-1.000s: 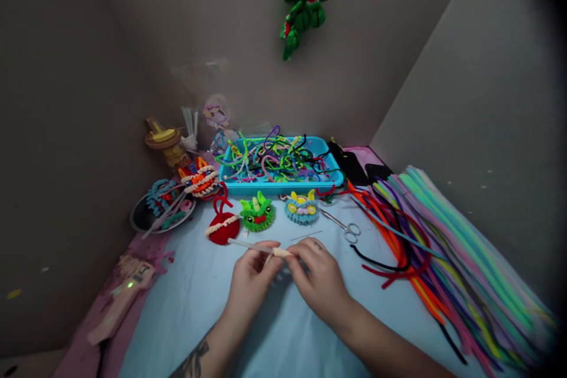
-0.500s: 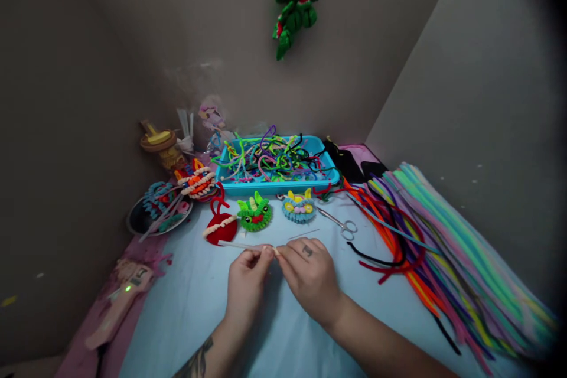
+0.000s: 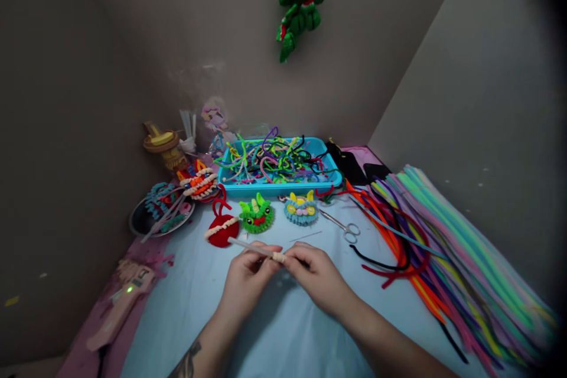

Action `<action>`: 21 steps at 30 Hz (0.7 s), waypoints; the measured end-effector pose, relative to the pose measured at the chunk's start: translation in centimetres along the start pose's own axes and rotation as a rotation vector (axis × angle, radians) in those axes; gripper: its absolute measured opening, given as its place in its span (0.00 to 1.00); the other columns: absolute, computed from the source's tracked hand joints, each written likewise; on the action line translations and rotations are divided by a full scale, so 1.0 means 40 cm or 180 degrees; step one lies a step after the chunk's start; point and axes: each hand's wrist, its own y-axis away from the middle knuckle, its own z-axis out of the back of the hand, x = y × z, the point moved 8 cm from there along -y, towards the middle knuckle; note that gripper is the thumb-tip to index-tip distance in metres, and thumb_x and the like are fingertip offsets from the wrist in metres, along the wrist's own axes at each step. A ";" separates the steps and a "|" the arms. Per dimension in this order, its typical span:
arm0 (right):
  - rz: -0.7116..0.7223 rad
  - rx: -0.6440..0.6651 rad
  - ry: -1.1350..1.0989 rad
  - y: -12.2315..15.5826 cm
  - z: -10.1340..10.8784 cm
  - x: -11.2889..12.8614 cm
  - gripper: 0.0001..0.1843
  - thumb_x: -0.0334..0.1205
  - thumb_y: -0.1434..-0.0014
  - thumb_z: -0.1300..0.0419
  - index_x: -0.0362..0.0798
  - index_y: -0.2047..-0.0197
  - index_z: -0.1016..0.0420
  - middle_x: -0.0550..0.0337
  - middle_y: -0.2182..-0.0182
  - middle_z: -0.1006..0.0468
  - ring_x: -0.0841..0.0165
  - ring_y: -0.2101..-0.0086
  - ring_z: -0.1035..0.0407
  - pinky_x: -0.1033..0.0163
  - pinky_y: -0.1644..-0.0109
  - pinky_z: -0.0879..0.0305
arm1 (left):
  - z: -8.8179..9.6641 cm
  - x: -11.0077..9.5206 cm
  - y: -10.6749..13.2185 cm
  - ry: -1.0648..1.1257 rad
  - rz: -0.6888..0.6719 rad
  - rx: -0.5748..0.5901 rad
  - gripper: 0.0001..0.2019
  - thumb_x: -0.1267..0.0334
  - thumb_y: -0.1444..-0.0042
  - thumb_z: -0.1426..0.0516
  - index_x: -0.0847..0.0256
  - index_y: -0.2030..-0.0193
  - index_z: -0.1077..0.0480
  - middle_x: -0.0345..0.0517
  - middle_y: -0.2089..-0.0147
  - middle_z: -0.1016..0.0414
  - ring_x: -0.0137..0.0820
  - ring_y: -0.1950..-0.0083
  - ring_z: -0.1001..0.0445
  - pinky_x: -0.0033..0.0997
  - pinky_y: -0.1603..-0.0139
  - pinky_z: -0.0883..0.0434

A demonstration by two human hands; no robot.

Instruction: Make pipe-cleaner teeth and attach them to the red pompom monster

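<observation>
My left hand pinches a translucent whitish stick that looks like a glue stick; its far end points up and left. Around the stick's near end sits a small cream pipe cleaner coil. My right hand is closed at that coil, thumb against fingers, with the pipe cleaner's end hidden in the grip. Just beyond my hands lie a green dragon head, a blue and yellow animal head and a red piece with a cream twist.
Scissors and a thin needle-like rod lie on the blue cloth. Behind stands a blue tray of pipe cleaner scraps. Bundled pipe cleaners spread at right. A metal bowl and a pink lit device are at left.
My right hand has turned and drawn slightly right, so the cream coil shows between my hands. The stick tilts more steeply. The whole view has shifted a little.
</observation>
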 end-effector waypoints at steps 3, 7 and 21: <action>-0.0069 -0.0065 -0.0044 0.004 -0.002 -0.005 0.12 0.39 0.40 0.43 0.47 0.72 0.23 0.62 0.77 0.28 0.70 0.73 0.32 0.68 0.71 0.39 | 0.007 0.009 0.006 -0.0143 -0.0058 -0.0241 0.08 0.60 0.53 0.39 0.62 0.74 0.21 0.48 0.68 0.23 0.36 0.64 0.26 0.31 0.62 0.30; 0.0114 -0.0345 0.0158 0.016 0.000 0.009 0.09 0.35 0.41 0.43 0.48 0.71 0.24 0.63 0.76 0.28 0.70 0.72 0.32 0.68 0.70 0.39 | 0.010 0.029 0.021 -0.0123 0.0060 -0.0581 0.09 0.59 0.50 0.41 0.63 0.71 0.23 0.47 0.68 0.22 0.36 0.64 0.26 0.31 0.61 0.31; 0.0139 -0.0781 0.0497 0.013 0.010 -0.004 0.10 0.33 0.41 0.45 0.49 0.71 0.25 0.61 0.75 0.29 0.69 0.71 0.32 0.67 0.68 0.38 | 0.009 0.053 0.008 0.0127 0.0158 -0.0288 0.10 0.60 0.51 0.39 0.62 0.64 0.22 0.48 0.61 0.20 0.36 0.60 0.25 0.29 0.58 0.31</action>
